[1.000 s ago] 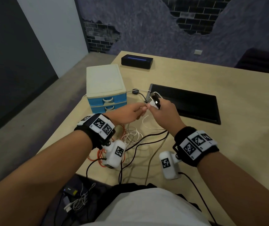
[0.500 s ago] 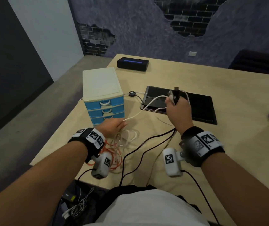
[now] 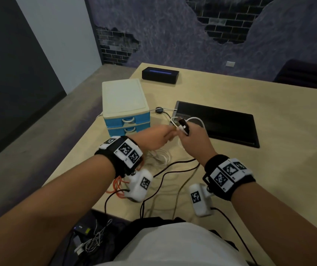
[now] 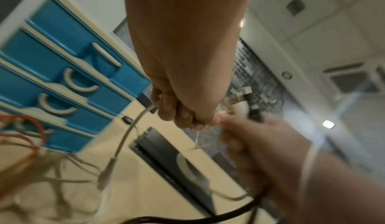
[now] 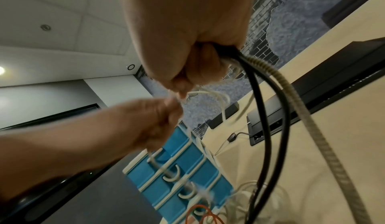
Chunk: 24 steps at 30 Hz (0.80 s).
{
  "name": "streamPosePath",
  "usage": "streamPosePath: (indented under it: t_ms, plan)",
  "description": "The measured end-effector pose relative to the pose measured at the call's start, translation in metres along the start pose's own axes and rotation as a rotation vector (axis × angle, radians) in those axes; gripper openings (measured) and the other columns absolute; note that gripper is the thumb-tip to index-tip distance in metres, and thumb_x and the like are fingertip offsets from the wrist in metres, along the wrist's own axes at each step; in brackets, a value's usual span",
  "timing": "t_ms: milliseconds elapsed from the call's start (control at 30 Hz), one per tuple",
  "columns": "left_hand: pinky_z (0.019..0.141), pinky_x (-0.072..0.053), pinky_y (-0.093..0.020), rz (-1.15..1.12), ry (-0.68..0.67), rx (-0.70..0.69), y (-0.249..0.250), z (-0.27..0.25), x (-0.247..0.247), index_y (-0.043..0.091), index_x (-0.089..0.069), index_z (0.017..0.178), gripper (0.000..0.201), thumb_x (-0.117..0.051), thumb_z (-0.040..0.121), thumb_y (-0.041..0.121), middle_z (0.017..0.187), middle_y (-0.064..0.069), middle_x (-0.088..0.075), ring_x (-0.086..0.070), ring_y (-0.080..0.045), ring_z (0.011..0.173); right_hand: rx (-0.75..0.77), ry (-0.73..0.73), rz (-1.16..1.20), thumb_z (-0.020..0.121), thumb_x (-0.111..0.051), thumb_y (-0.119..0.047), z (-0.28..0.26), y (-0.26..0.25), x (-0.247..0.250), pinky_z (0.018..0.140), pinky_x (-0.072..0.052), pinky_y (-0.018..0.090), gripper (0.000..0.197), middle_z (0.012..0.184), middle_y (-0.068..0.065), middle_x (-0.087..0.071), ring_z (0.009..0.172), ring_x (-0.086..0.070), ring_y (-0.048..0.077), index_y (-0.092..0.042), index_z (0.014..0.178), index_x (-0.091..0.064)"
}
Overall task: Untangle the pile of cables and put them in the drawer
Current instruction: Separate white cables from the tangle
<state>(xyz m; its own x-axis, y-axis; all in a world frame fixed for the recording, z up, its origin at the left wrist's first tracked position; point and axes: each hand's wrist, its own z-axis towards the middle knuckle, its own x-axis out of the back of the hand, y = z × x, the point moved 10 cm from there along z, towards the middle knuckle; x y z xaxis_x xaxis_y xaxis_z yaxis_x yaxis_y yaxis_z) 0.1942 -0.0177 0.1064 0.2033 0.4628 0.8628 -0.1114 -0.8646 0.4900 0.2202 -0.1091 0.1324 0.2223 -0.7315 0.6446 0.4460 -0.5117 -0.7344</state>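
Two hands meet above the worktop (image 3: 269,116), right of the drawers (image 3: 127,123), which are all closed. Right hand (image 3: 194,140) is fisted round a black cable (image 5: 266,112), a braided one and white cable (image 3: 196,120) loops; left hand (image 3: 153,138) pinches the white strand at that fist. Best to feed the white slowly through, keeping the fist firm, so the pile (image 3: 157,156) below, white with orange (image 3: 119,185) loops, doesn't drag up.

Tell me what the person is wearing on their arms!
Both arms are bare, with no sleeves. Each wrist has a black band carrying white tags printed with black square patterns. A small white camera box hangs under each wrist, also with a pattern tag, and a thin black cable trails from the right one.
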Motion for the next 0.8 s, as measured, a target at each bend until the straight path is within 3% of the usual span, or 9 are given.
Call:
streamPosePath:
  t_ms: [67,133,233,333,500,633,700,800]
  plan:
    - [0.063,-0.039,-0.027,-0.067,0.041,-0.023,0.008,0.001,0.011,0.013,-0.053,0.089,0.029,-0.033,0.102,0.030,0.079,-0.001,-0.054,-0.050,-0.015,0.072,-0.045,-0.042,0.057,0.099,-0.051,-0.022,0.002,0.003,-0.001,0.055,-0.035,0.024,0.024,0.063,-0.003,-0.049,0.055,-0.044,0.011,-0.013,0.077,-0.054]
    - [0.062,-0.038,-0.026,-0.132,0.059,-0.046,0.008,-0.001,0.015,0.022,-0.050,0.078,0.029,-0.034,0.102,0.027,0.073,0.004,-0.051,-0.047,-0.011,0.067,-0.087,-0.108,0.110,0.100,-0.050,-0.026,0.003,0.006,-0.001,0.056,-0.037,0.028,0.029,0.063,0.000,-0.052,0.056,-0.046,0.015,-0.009,0.078,-0.061]
    - [0.063,-0.038,-0.023,-0.160,0.039,-0.083,0.010,-0.003,0.012,0.026,-0.047,0.074,0.030,-0.035,0.102,0.026,0.072,0.004,-0.049,-0.045,-0.010,0.065,-0.101,-0.211,-0.016,0.101,-0.046,-0.031,0.001,0.006,-0.004,0.053,-0.035,0.026,0.034,0.063,-0.003,-0.051,0.057,-0.047,0.011,-0.012,0.079,-0.063]
    - [0.058,-0.035,-0.016,-0.251,0.042,-0.062,-0.002,-0.007,0.004,0.018,-0.045,0.075,0.032,-0.034,0.103,0.026,0.067,0.005,-0.044,-0.040,-0.006,0.059,-0.120,-0.135,-0.059,0.102,-0.043,-0.032,0.004,0.007,0.009,0.059,-0.035,0.030,0.036,0.064,0.000,-0.051,0.061,-0.047,0.015,-0.010,0.081,-0.060]
    - [0.061,-0.033,-0.029,-0.124,-0.032,0.190,-0.070,-0.020,-0.024,0.016,-0.045,0.072,0.034,-0.037,0.102,0.033,0.067,0.002,-0.045,-0.041,-0.011,0.061,-0.228,0.075,0.018,0.102,-0.044,-0.034,0.007,0.030,0.041,0.062,-0.035,0.028,0.039,0.075,0.008,-0.059,0.067,-0.052,0.020,0.000,0.092,-0.063]
    - [0.061,-0.033,-0.027,-0.082,-0.068,0.241,-0.080,-0.013,-0.030,0.017,-0.044,0.073,0.035,-0.036,0.101,0.035,0.071,0.000,-0.046,-0.044,-0.019,0.072,-0.252,0.095,-0.003,0.102,-0.043,-0.033,0.002,0.033,0.037,0.059,-0.034,0.029,0.038,0.070,0.005,-0.055,0.065,-0.051,0.020,-0.002,0.088,-0.059]
    - [0.064,-0.035,-0.028,-0.056,-0.113,0.237,-0.080,-0.012,-0.031,0.022,-0.044,0.071,0.033,-0.039,0.100,0.036,0.071,0.003,-0.048,-0.047,-0.019,0.077,-0.244,0.059,0.035,0.102,-0.043,-0.033,0.001,0.030,0.033,0.063,-0.039,0.032,0.040,0.073,0.008,-0.057,0.068,-0.053,0.022,0.000,0.089,-0.062]
    - [0.088,-0.048,-0.035,-0.116,-0.178,0.156,-0.070,-0.013,-0.028,0.025,-0.057,0.088,0.018,-0.055,0.092,0.043,0.094,0.003,-0.061,-0.058,-0.017,0.093,-0.208,-0.042,0.025,0.102,-0.043,-0.033,0.000,0.021,0.021,0.061,-0.039,0.032,0.036,0.067,0.001,-0.053,0.063,-0.049,0.016,-0.008,0.084,-0.061]
